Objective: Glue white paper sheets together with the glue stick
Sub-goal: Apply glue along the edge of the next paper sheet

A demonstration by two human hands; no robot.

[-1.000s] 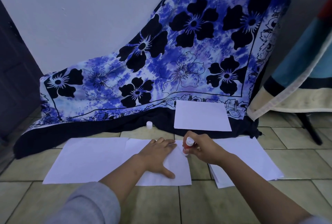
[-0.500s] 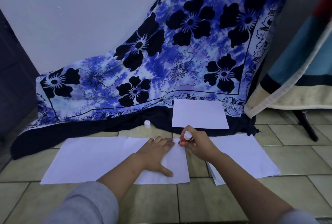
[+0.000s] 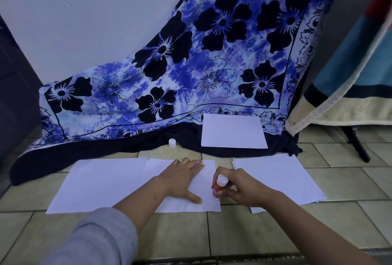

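The glue stick [image 3: 218, 186], red with a white top, stands tilted in the right hand [image 3: 244, 188], its lower end on the right edge of the white sheet [image 3: 203, 205] pressed flat under the left hand [image 3: 180, 177]. That sheet overlaps a second sheet [image 3: 101, 184] stretching leftward. A paper stack [image 3: 297, 179] spreads rightward from the right hand. A single sheet [image 3: 233, 131] and the white cap [image 3: 172, 143] lie beyond both hands.

left hand [image 3: 182, 177] flat, fingers straight; right hand [image 3: 244, 188] curled in a grip
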